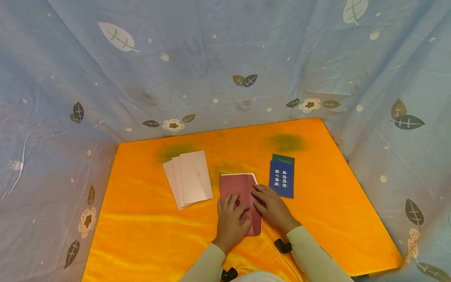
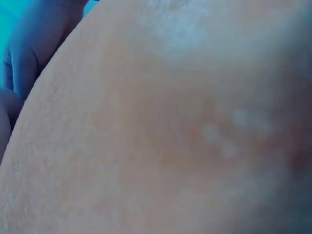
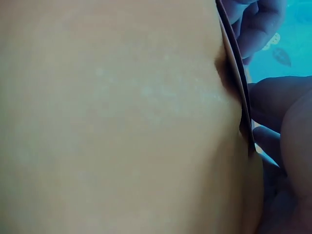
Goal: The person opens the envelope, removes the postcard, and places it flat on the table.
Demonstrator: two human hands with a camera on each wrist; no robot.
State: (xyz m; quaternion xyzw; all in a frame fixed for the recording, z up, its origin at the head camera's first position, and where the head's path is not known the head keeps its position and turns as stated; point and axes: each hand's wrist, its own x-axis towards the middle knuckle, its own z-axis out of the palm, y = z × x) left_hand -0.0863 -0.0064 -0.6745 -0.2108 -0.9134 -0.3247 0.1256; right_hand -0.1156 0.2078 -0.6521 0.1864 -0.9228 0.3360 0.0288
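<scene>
A dark red envelope point(image 1: 232, 184) lies flat on the table with its flap point(image 1: 251, 227) along the right side. A pale edge shows along its top and right. My left hand point(image 1: 232, 219) rests on the envelope's middle, fingers spread over it, and partly covers a small darker red spot. On the flap my right hand point(image 1: 273, 205) touches with its fingertips. In the right wrist view, the envelope's thin dark edge point(image 3: 237, 63) stands beside the fingers point(image 3: 278, 100). The left wrist view is mostly a blurred pale surface, with part of a hand point(image 2: 39, 44) at the upper left.
Several pale pink envelopes point(image 1: 193, 176) lie fanned at the left. To the right, a blue card point(image 1: 282, 188) with white characters overlaps a green one point(image 1: 287, 158). Orange cloth point(image 1: 141, 235) covers the table, and patterned curtains point(image 1: 211, 58) enclose it.
</scene>
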